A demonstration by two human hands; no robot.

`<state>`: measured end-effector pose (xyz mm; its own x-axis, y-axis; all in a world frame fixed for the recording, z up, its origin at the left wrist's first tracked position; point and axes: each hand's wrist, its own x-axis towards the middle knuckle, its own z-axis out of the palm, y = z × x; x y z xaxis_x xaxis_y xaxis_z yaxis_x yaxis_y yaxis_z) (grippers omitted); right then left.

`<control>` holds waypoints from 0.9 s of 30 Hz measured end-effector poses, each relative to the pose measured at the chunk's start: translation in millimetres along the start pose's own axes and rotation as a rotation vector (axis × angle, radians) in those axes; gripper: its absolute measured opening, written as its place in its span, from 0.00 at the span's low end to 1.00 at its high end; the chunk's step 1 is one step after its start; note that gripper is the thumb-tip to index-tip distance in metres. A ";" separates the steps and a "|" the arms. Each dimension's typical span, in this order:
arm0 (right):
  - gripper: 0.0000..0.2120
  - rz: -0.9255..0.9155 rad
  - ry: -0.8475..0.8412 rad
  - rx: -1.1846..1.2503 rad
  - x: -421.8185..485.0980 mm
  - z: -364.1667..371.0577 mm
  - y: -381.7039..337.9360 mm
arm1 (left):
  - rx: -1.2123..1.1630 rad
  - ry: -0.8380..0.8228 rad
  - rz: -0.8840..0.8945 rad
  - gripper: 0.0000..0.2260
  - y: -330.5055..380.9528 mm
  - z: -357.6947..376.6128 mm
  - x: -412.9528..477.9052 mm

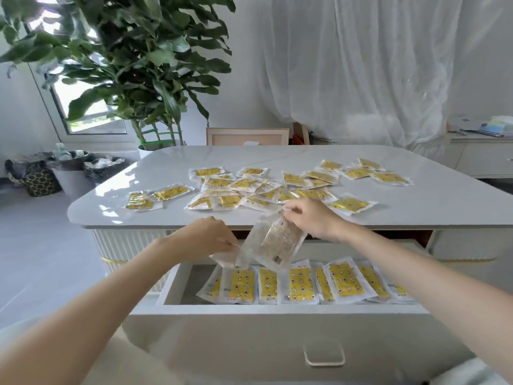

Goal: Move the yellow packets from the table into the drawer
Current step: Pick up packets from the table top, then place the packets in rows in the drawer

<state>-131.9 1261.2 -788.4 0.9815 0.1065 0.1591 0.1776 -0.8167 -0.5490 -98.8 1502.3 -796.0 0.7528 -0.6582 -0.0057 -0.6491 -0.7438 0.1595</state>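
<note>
Right hand (308, 218), pinch on tilted packet (273, 244); left hand (205, 237), grip on lower packet (225, 258), above drawer (277, 311).

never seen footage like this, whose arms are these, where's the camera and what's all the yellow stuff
There is no machine here. These are a person's two bare arms, filmed by one wide camera worn on the head, looking forward and down. The table in front is strewn with yellow packets. Below it a drawer is pulled open, with a row of packets already lying inside. The right hand pinches the top of a packet, its back side towards the camera, above the drawer. The left hand holds a second packet lower down. A plant stands behind the table.
</note>
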 end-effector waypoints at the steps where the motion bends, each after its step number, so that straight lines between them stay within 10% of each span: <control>1: 0.16 0.004 -0.090 -0.017 -2.8 7.2 -1.3 | 0.042 -0.065 -0.007 0.12 -6.5 7.6 0.1; 13: 0.16 -0.024 -0.172 -0.235 10.1 87.6 21.5 | 0.515 -0.180 0.030 0.18 -87.0 74.1 20.4; 27: 0.10 -0.160 -0.409 -0.558 8.0 138.2 15.6 | 0.359 -0.526 -0.229 0.26 -74.8 73.9 21.5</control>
<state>-111.4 1327.7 -909.2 0.9139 0.3647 -0.1781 0.3664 -0.9301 -0.0247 -42.2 1535.2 -881.0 0.7811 -0.3811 -0.4946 -0.5444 -0.8036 -0.2405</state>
